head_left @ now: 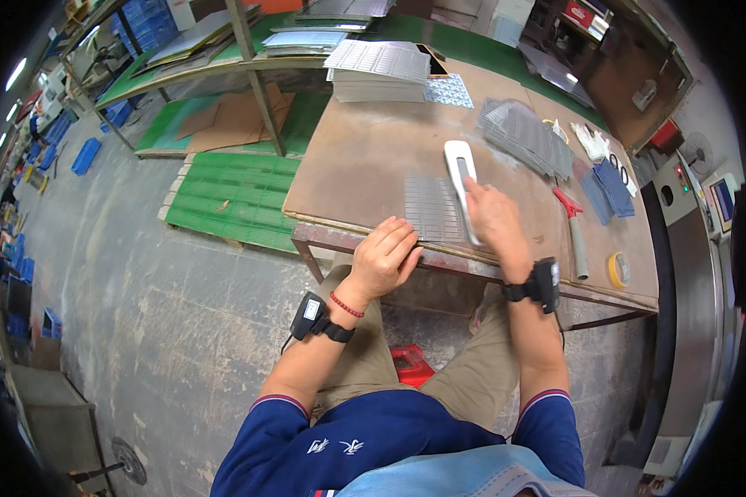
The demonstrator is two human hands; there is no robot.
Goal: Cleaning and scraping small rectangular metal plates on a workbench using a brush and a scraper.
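Note:
A thin, translucent grey sheet (431, 207) with rows of small rectangular cells lies flat at the table's near edge. My left hand (385, 255) is closed at the sheet's near left corner, fingers on top and thumb below by the table edge. Along the sheet's right side lies a long white tool (458, 161) with a grey slot and a rounded far end. The curled fingers of my right hand (496, 219) grip its right side; their tips are slightly blurred. Right of this hand rests a red-headed scraper (574, 222) with a grey handle.
A tall stack of similar sheets (377, 70) stands at the table's far side, and a fanned pile (524, 137) lies right of the middle. Blue cloths (612, 189), scissors (622, 170) and a yellow tape roll (618, 269) sit rightward. Green pallets (236, 195) are left.

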